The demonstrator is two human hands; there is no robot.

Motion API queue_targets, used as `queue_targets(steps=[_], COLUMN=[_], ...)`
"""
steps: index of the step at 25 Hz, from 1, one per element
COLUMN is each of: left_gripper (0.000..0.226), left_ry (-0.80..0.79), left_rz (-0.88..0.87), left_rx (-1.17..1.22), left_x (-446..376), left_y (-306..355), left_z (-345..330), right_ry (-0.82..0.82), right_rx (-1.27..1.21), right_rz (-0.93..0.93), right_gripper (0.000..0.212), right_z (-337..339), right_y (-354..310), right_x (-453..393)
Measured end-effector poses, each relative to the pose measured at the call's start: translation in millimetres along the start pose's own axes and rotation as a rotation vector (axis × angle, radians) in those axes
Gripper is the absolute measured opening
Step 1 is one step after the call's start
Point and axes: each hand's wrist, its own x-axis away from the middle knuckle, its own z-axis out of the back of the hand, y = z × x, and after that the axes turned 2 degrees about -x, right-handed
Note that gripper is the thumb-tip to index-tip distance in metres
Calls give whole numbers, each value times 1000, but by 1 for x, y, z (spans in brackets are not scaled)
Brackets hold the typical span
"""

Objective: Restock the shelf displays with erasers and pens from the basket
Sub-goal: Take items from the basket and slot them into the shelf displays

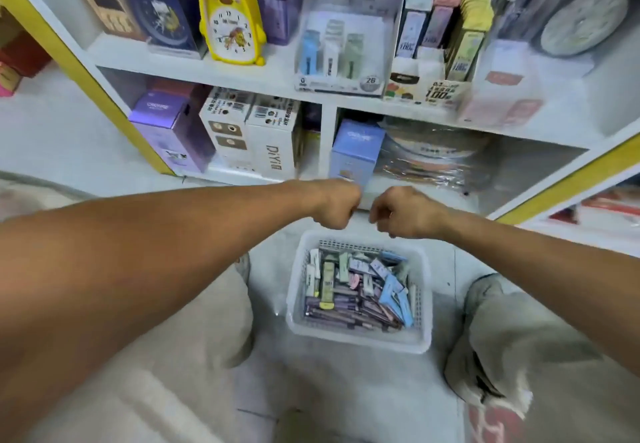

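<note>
Your forearms are bare from elbow to wrist, with no sleeve, watch or ring on the left hand [334,205] or right hand [401,214]. At seven o'clock your left leg wears plain beige trousers [145,356]; at four o'clock the right leg shows the same fabric, creased, with frayed white threads by a dark tear

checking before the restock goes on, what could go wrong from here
1. The white plastic basket is heaped with loose erasers and pens, so a hasty grab could spill some.
2. The clear display box looks crowded, so pushing more in may topple packs.
3. The yellow duck clock stands close beside it and could be knocked.
</note>
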Motion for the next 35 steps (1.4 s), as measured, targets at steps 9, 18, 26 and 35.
queue_targets(steps=[9, 18, 26, 35], left_gripper=[5, 55, 36, 17], left_ry=[-179, -75, -82, -80], left_rz=[88, 125, 139, 129], left_rx=[151, -84, -8, -52], left_x=[-59, -67, -84, -90], left_y=[53, 52, 51, 55], left_z=[-144, -228, -241, -245], right_ry=[-134, -104, -1, -6], right_rx=[77, 102, 53, -279], right_rz=[-351, -302, -300, -320], right_gripper=[31, 77, 54, 40], right_z=[-173, -247, -259, -249], right_y=[83, 96, 104, 112], right_x=[14, 14, -9, -16])
